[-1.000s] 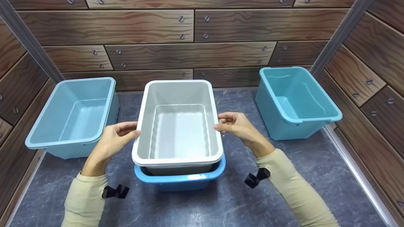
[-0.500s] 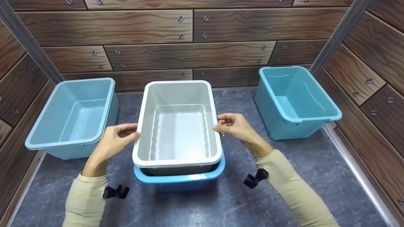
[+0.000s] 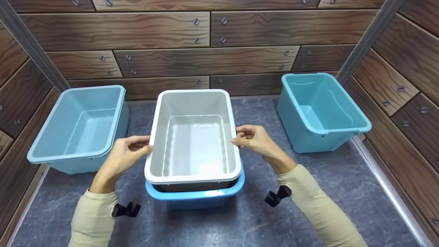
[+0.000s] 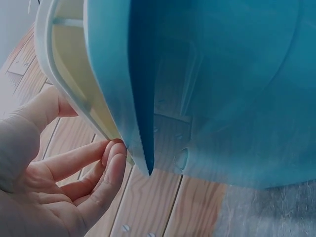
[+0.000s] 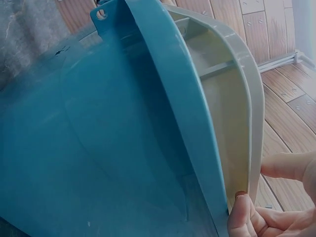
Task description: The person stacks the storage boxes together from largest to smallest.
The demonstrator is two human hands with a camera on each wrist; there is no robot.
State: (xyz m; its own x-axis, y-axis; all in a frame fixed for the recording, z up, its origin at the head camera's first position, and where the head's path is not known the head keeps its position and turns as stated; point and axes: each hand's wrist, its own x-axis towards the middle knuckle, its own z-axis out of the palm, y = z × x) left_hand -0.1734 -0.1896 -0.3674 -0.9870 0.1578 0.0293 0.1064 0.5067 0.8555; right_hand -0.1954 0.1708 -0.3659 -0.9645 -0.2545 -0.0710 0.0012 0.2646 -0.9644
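A grey rectangular tub point(image 3: 197, 147) with a pale rim sits partly inside a blue tub point(image 3: 195, 196), its rim standing above the blue one. My left hand point(image 3: 125, 154) pinches the grey rim at its left side, thumb on top and fingers beneath. On the opposite side my right hand point(image 3: 259, 142) holds the rim the same way. In the left wrist view, the fingers point(image 4: 114, 163) curl under the grey rim, close beside the blue tub's edge point(image 4: 108, 74). The right wrist view shows the ribbed underside of the grey rim point(image 5: 256, 98) above the blue wall point(image 5: 108, 123).
A light blue tub point(image 3: 91, 133) stands at the left, close to the wall. To the right is a deeper teal tub point(image 3: 308, 133). Wood-patterned walls point(image 3: 164, 61) enclose the dark marbled surface point(image 3: 171, 230) at the back and sides.
The grey tub has sunk slightly lower into the blue tub, and both hands have come down with it. The side tubs have stayed in place.
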